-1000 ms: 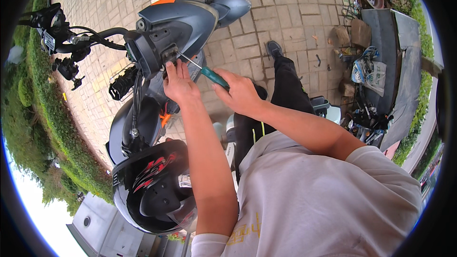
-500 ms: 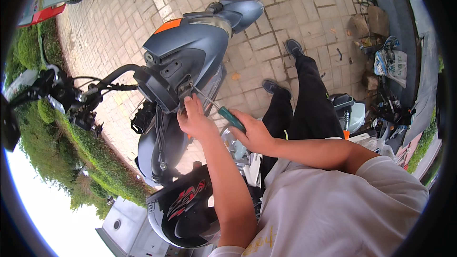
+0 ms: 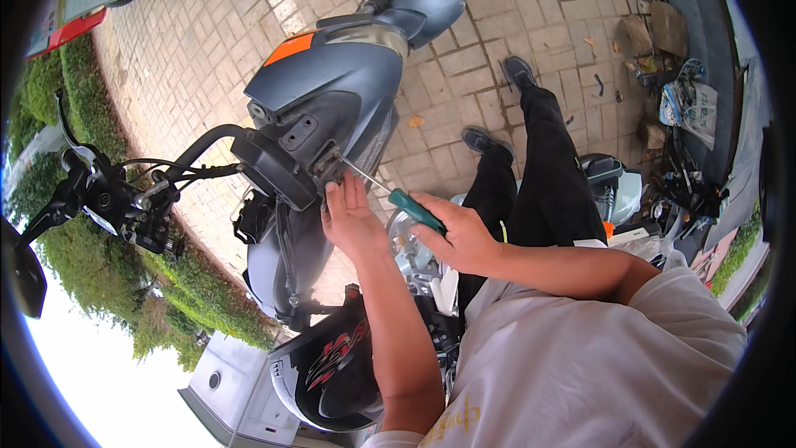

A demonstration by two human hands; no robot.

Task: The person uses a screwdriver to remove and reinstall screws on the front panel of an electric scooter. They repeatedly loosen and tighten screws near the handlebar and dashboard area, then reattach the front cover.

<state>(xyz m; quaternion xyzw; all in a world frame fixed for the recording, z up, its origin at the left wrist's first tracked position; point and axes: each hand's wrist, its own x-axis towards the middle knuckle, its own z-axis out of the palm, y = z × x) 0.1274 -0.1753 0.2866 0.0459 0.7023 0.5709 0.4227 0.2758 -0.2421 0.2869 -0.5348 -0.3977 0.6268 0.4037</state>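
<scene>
My right hand [image 3: 461,236] is wrapped round the green handle of a screwdriver [image 3: 414,209]. Its thin metal shaft slants up and left, and the tip reaches a recess in the dark plastic panel [image 3: 305,134] of a grey-blue motorcycle [image 3: 344,75]. Just below that recess, my left hand [image 3: 355,220] has its fingers stretched out and the palm partly turned up. Its fingertips are at the lower edge of a small dark bracket [image 3: 328,168]; whether they press on it I cannot tell. The screwdriver's very tip is too small to make out.
To the left are the handlebar [image 3: 199,145] and a mirror [image 3: 25,270]. A black and white helmet [image 3: 323,377] is under my left forearm. Another person's dark-trousered legs [image 3: 543,158] stand on the paving at centre right. Stones [image 3: 667,29] and a plastic bag [image 3: 701,112] lie farther right.
My left hand has drawn slightly down and right, its fingers straighter and its palm more turned up. The screwdriver stays at the recess in my right hand. The whole view has shifted a little.
</scene>
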